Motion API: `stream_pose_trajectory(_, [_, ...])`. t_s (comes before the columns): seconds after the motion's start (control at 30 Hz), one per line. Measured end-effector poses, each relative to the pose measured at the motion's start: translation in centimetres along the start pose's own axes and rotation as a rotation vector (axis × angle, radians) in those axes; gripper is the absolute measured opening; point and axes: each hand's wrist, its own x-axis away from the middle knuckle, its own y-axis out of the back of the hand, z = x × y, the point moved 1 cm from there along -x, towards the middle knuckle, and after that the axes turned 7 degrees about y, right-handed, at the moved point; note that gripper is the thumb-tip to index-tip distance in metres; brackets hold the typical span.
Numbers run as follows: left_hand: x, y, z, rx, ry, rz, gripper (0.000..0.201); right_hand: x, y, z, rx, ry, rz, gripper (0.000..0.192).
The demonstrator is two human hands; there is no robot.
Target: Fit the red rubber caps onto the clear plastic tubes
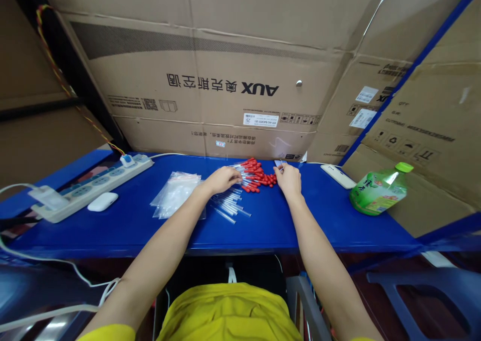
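Note:
My left hand rests at the left side of a pile of clear thin tubes with red rubber bulbs, which look like droppers. Its fingers are bent and pressed together; whatever they hold is hidden. Below that hand lie several clear tubes, pointing toward the front edge. My right hand is closed in a pinch right of the heap of small red bulbs. A small pale piece shows at its fingertips, too small to name. Left of my left forearm lies a stack of clear zip bags.
A white power strip with plugs and a white earphone case sit on the left of the blue table. To the right are a white flat device and a green drink bottle. Cardboard walls the back.

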Motion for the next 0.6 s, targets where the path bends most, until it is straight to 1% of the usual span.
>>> stream_pose_trajectory(0.07, [-0.1, -0.1, -0.3, -0.010, -0.020, -0.008, 0.023, 0.1, 0.1, 0.5, -0.051, 0.106, -0.002, 0.026])
stream_pose_trajectory(0.1, [-0.1, -0.2, -0.4, -0.009, -0.024, -0.003, 0.021, 0.2, 0.0, 0.9, -0.089, 0.174, 0.030, 0.026])
stream_pose_trajectory(0.2, [-0.1, -0.4, -0.5, 0.002, -0.018, 0.016, 0.017, 1.0, -0.3, 2.1, -0.215, 0.401, 0.230, 0.026])
stream_pose_trajectory(0.27, [0.0, -0.4, -0.3, 0.009, 0.010, 0.011, 0.017, 1.7, -0.7, 2.9, -0.258, 0.511, 0.346, 0.023])
stream_pose_trajectory(0.37, [0.1, -0.3, 0.0, 0.020, 0.029, -0.006, 0.017, 2.6, -1.1, 3.6, -0.238, 0.567, 0.417, 0.022])
stream_pose_trajectory(0.43, [0.1, -0.2, 0.1, 0.029, -0.008, -0.002, 0.014, 2.8, -1.3, 3.8, -0.212, 0.573, 0.432, 0.023])
stream_pose_trajectory(0.53, [0.1, -0.1, -0.2, 0.036, -0.070, 0.007, 0.010, 2.7, -1.6, 3.6, -0.196, 0.585, 0.421, 0.015])
stream_pose_trajectory(0.6, [0.2, -0.1, -0.4, 0.030, -0.078, -0.011, 0.011, 2.6, -1.7, 3.4, -0.194, 0.606, 0.398, 0.009])
